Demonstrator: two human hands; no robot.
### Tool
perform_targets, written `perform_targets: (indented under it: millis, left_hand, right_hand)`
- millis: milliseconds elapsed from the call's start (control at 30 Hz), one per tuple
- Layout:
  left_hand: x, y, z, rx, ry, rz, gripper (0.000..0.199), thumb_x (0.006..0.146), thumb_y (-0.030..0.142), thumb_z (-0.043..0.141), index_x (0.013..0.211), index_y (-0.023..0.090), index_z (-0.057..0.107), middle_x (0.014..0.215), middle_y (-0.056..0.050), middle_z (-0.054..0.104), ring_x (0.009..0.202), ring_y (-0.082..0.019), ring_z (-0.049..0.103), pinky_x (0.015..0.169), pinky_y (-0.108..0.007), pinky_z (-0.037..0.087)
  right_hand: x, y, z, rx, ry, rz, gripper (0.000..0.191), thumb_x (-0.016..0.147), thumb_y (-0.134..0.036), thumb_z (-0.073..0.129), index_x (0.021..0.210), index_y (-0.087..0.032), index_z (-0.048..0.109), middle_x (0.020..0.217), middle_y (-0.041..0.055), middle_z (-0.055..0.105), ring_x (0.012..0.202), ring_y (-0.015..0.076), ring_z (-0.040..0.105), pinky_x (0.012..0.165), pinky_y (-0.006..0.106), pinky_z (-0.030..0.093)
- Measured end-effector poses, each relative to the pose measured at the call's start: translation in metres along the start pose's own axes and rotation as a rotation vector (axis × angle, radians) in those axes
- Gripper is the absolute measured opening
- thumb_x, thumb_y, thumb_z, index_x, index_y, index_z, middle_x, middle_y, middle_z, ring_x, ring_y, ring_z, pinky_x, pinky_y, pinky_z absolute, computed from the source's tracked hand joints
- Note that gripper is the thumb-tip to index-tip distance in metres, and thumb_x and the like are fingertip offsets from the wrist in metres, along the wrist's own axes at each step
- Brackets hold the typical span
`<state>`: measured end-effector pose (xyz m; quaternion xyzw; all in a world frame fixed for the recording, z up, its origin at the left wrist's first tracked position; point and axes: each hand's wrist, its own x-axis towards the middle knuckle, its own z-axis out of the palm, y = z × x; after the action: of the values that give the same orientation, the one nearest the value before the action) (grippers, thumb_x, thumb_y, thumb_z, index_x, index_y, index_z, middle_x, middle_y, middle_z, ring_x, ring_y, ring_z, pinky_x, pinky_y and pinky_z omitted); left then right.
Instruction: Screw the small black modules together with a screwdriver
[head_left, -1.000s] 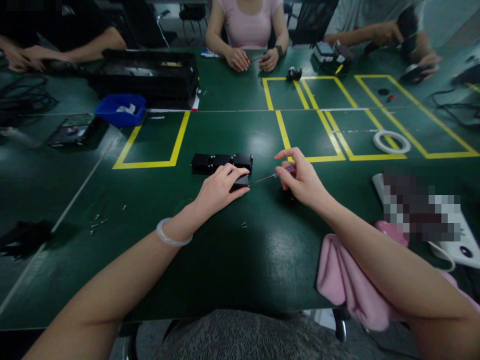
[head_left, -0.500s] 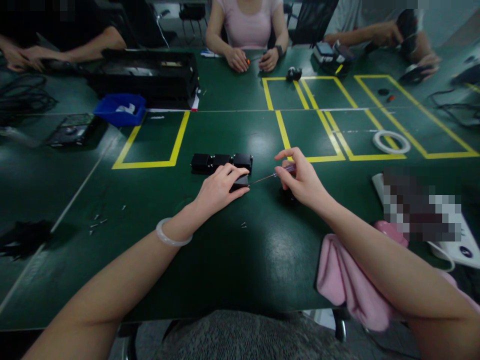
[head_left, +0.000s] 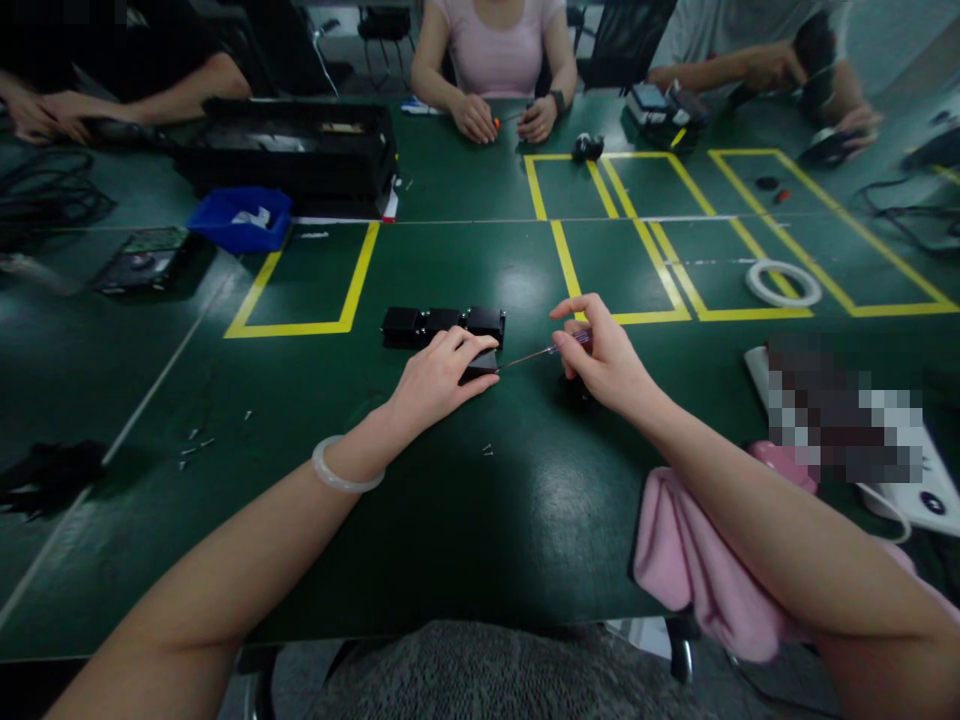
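My left hand (head_left: 439, 375) is closed on a small black block (head_left: 482, 366) and presses it on the green table (head_left: 420, 530). Pinched in my right hand (head_left: 600, 358) is a screwdriver (head_left: 534, 355) with a thin shaft and a purplish handle. Its tip touches the right end of the block. Just behind my left hand lies a row of black blocks (head_left: 401, 322). Under my right hand sits a dark object (head_left: 576, 390), partly hidden. Two small screws (head_left: 487, 450) lie in front of the block.
Several loose screws (head_left: 196, 445) lie at the left. A blue bin (head_left: 241, 218) stands near a long black housing (head_left: 292, 155). On the right are a white ring (head_left: 783, 284), a pink cloth (head_left: 682, 550) and a white power strip (head_left: 930, 480). Other people sit across the table.
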<state>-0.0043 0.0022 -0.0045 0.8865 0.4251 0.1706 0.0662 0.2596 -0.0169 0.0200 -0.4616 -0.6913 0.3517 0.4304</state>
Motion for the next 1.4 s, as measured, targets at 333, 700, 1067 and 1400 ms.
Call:
perform_targets:
  millis: [333, 700, 1067, 1400]
  left_hand:
    - [0.0004, 0.0010, -0.0007, 0.004, -0.014, -0.005, 0.042, 0.101, 0.039, 0.068, 0.139, 0.024, 0.059, 0.129, -0.011, 0.065, 0.120, -0.031, 0.062, 0.096, -0.044, 0.057]
    - [0.0002, 0.0002, -0.0001, 0.002, -0.008, -0.006, 0.042, 0.102, 0.040, 0.068, 0.139, 0.025, 0.059, 0.128, -0.010, 0.065, 0.120, -0.031, 0.062, 0.096, -0.043, 0.057]
    - [0.0002, 0.0006, -0.0009, -0.005, -0.010, -0.008, 0.042, 0.101, 0.040, 0.069, 0.140, 0.026, 0.059, 0.129, -0.009, 0.065, 0.121, -0.030, 0.062, 0.095, -0.042, 0.057]
    - [0.0005, 0.0004, -0.0001, 0.003, -0.011, -0.008, 0.042, 0.101, 0.039, 0.069, 0.139, 0.025, 0.059, 0.129, -0.010, 0.065, 0.121, -0.031, 0.062, 0.097, -0.043, 0.057]
  right_hand:
    - [-0.0005, -0.0034, -0.0015, -0.002, -0.031, 0.047, 0.010, 0.101, -0.029, 0.059, 0.108, -0.024, 0.053, 0.063, -0.0088, 0.051, 0.047, 0.0100, 0.046, 0.052, 0.029, 0.034]
    - [-0.0001, -0.0015, -0.0011, -0.006, -0.040, 0.044, 0.011, 0.104, -0.035, 0.058, 0.107, -0.025, 0.052, 0.061, -0.0093, 0.049, 0.046, 0.0108, 0.045, 0.052, 0.029, 0.033]
    - [-0.0002, -0.0023, -0.0011, -0.005, -0.025, 0.062, 0.012, 0.103, -0.036, 0.059, 0.105, -0.025, 0.054, 0.061, -0.0088, 0.051, 0.046, 0.0110, 0.046, 0.051, 0.030, 0.032]
    - [-0.0003, -0.0008, 0.0002, 0.018, 0.000, 0.019, 0.011, 0.102, -0.031, 0.059, 0.109, -0.024, 0.053, 0.064, -0.0088, 0.051, 0.048, 0.0107, 0.049, 0.053, 0.029, 0.037]
